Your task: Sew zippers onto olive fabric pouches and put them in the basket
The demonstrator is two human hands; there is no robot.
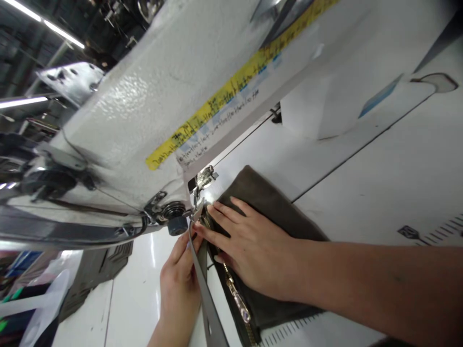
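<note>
My right hand [253, 246] lies palm down with fingers stretched out on a dark olive fabric piece [278, 202], its fingertips close to the presser foot [199, 210] of a white sewing machine [152, 96]. Along the fabric's left edge runs a gold-toothed zipper [248, 332] with a metal zipper pull [238, 301]. My left hand [183, 274] is closed at the fabric's edge just below the foot, thumb and fingers pinched together. A long grey strip [208, 299] passes in front of its fingertips and partly hides them.
The machine arm carries a yellow measuring tape strip [231, 91] with handwriting. A round dark knob [177, 225] juts out near the needle area. Ruler marks [285, 332] are printed on the white table [358, 197]. Grey stacked material [97, 274] stands at the left.
</note>
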